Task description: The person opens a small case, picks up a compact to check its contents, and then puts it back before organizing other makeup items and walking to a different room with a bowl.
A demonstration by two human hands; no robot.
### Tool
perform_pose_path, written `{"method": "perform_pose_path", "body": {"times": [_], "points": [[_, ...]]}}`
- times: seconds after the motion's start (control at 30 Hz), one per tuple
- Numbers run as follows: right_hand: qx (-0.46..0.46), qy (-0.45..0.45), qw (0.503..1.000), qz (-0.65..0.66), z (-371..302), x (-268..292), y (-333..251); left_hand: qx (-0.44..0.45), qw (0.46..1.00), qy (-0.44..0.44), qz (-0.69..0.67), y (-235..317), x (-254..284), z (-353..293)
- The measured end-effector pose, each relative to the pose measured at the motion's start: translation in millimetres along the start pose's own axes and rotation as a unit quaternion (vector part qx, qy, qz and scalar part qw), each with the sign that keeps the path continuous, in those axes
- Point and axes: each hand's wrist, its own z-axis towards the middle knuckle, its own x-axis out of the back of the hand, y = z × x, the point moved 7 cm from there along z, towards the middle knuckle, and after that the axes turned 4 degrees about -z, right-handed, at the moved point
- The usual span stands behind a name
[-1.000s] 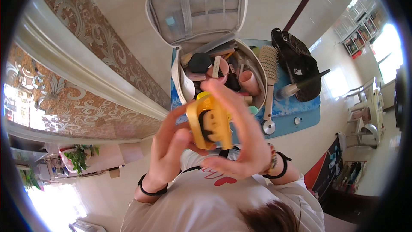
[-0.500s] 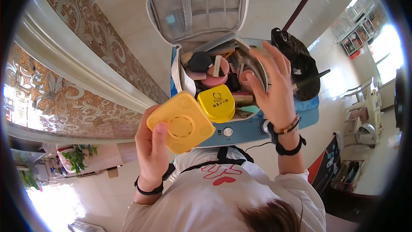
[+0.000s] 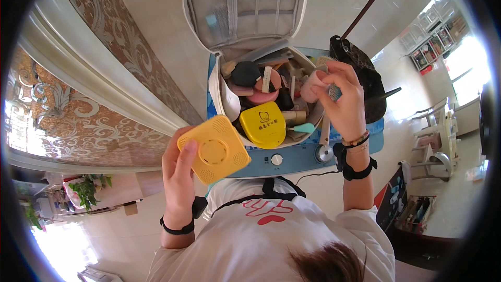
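My left hand [image 3: 176, 175] grips a flat square yellow plastic case [image 3: 215, 149] with rounded corners, a round centre and dotted patterns, thumb on top. With bent fingers my right hand [image 3: 345, 99] pinches a small pink cup-shaped piece [image 3: 311, 88] over the right side of an open makeup bag [image 3: 215, 97]. Inside the bag a bright yellow retainer case [image 3: 263, 125] lies at the near edge, beside a mint-green-tipped tool [image 3: 302, 128]. Behind it are a black puff [image 3: 245, 74], pink round compacts [image 3: 261, 96] and several tubes.
The bag's grey-lined lid [image 3: 245, 0] stands open at the far side. Beneath is a blue appliance top [image 3: 250, 164] with a knob and a metal spoon-like tool [image 3: 324, 144]. A black bag [image 3: 368, 86] sits to the right, a patterned curtain [image 3: 104, 47] to the left.
My right hand has closed its fingers on the pink piece and lifted it slightly up and right. My left hand with the square case has shifted a little left and down.
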Motion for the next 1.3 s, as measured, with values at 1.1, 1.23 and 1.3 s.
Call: {"method": "perform_pose_path", "body": {"times": [1.1, 1.23, 1.3], "points": [[-0.171, 0.063, 0.976, -0.120, -13.8, 11.8, 36.4, 0.048, 0.999, 0.001, -0.001, -27.3, 3.1, 8.8], [-0.143, 0.042, 0.982, -0.115, -19.6, 10.4, 27.9, 0.048, 0.999, -0.005, -0.005, -27.9, 4.0, 9.0], [-0.156, 0.014, 0.985, -0.076, -21.1, 5.5, 30.5, 0.049, 0.999, -0.003, -0.002, -28.3, 4.0, 8.4]]}}
